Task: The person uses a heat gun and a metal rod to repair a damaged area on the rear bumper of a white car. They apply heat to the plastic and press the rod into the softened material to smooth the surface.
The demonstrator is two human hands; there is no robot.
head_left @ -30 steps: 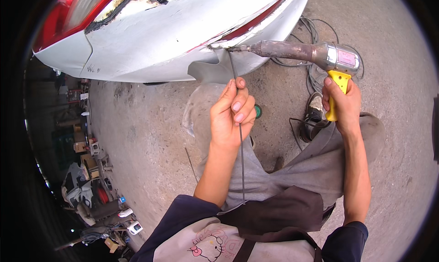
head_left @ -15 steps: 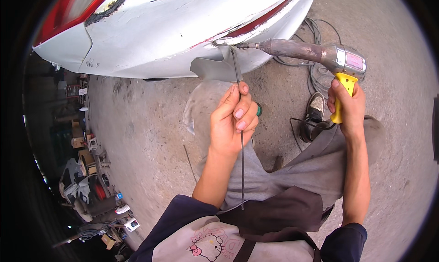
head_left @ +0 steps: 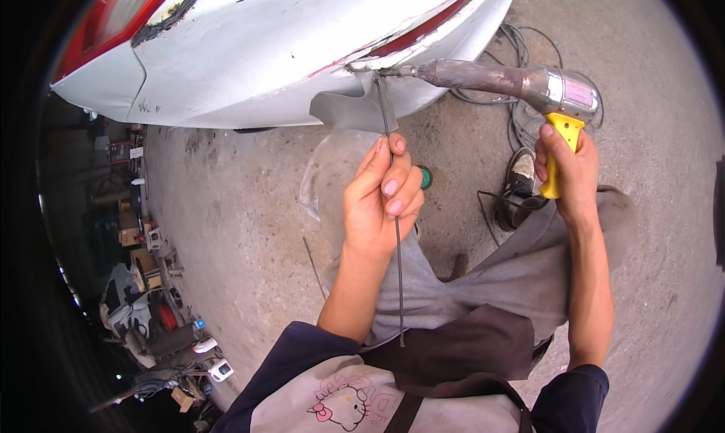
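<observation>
At the lower edge of the white bumper [head_left: 242, 78], just under its red streak [head_left: 423, 29], the upper end of a thin dark rod [head_left: 400, 282] and the slim nozzle [head_left: 402, 72] of a hot-air gun [head_left: 483, 78] come together beside a split [head_left: 362, 68] in the surface; whether the nozzle touches the rod is too small to tell. The left hand [head_left: 382, 191] is narrow, thumb and fingers pinched around the rod well below its upper end, while the rod's lower end reaches down in front of the dark apron [head_left: 461, 346]. The right hand [head_left: 568, 165] is wrapped around the gun's yellow handle [head_left: 562, 150], so the metal barrel lies nearly level and comes in from the right. To do this well, I would aim the heat at the meeting of rod and split, warming both evenly, and feed the rod with light, steady pressure rather than forcing it. A small sweep of the nozzle should be kinder to the bumper than dwelling on one spot. The grey flap [head_left: 343, 109] hanging just below deserves care, as stray heat could warp it. The pinching fingers are best kept back from the nozzle, and the grey cable [head_left: 517, 123] on the floor [head_left: 242, 206] clear of the shoe [head_left: 521, 172].
</observation>
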